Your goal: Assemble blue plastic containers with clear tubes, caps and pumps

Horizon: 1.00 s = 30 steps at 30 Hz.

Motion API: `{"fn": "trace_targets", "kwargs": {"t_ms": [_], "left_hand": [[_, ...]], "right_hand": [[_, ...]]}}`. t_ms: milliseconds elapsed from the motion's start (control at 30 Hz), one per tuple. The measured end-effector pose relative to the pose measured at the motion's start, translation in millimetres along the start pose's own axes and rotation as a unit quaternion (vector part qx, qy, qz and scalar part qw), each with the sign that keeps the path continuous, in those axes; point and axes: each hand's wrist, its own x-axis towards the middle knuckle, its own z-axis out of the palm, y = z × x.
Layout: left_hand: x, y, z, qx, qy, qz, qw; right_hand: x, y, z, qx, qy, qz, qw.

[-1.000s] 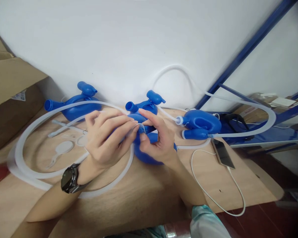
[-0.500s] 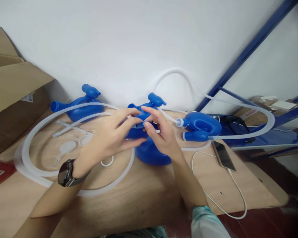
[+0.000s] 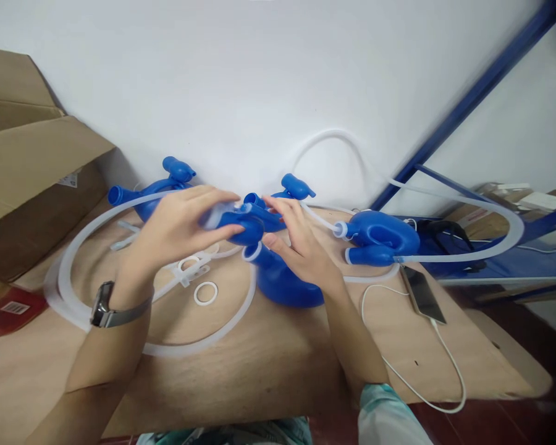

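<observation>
Head view, only one: left hand [image 3: 178,225] is clamped around a blue rubber bulb [image 3: 241,224], thumb under, fingers over the top. Bulb is held above the wooden tabletop [image 3: 269,371], mid-frame, just in front of the wall. Its long axis runs roughly left-right, slightly tilted; the pale translucent end [image 3: 212,216] pokes out left between the fingers, the fat blue end points right toward the other hand. Right hand [image 3: 301,247] has fingers loosely curled and spread, fingertips touching the bulb's right end; can't tell if it actually grips. A white ring opening [image 3: 252,252] shows just under the bulb, on the larger blue bag [image 3: 285,281] that sits on the table below both hands.

Around it: small white O-ring [image 3: 206,293] loose on the table near the left wrist, a clear plastic clip [image 3: 189,270] just beside it. Thick translucent hose [image 3: 120,306] loops wide around the left arm, passing under the hands. Blue bulb unit [image 3: 155,188] back left by the wall, another blue unit [image 3: 380,238] to the right with thin tubing [image 3: 500,238] arching off it. Phone [image 3: 422,294] with a white cable [image 3: 445,371] lies right of that. Cardboard box [image 3: 32,185] far left. Wristwatch [image 3: 102,306] on the left wrist.

Hose loop and the big bag crowd the space directly under the bulb.
</observation>
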Motion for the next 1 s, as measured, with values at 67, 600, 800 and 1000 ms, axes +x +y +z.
{"fn": "trace_targets", "kwargs": {"t_ms": [67,600,800,1000], "left_hand": [[-3.1,-7.5,-13.3,0.018,0.043,-0.031,0.998],[-32.9,-132.5,20.0,-0.025,-0.276,-0.317,0.907],[-46.1,-154.3,51.7,-0.083,-0.254,-0.424,0.865],[-66.1,-171.7,69.8,-0.098,-0.273,-0.467,0.836]], "right_hand": [[0.0,-2.4,-1.0,-0.016,-0.006,-0.001,1.000],[-6.4,40.3,30.9,-0.105,-0.346,0.086,0.928],[-2.3,68.0,23.7,0.016,-0.349,0.090,0.933],[-8.9,102.6,-0.7,-0.007,-0.297,0.270,0.916]]}}
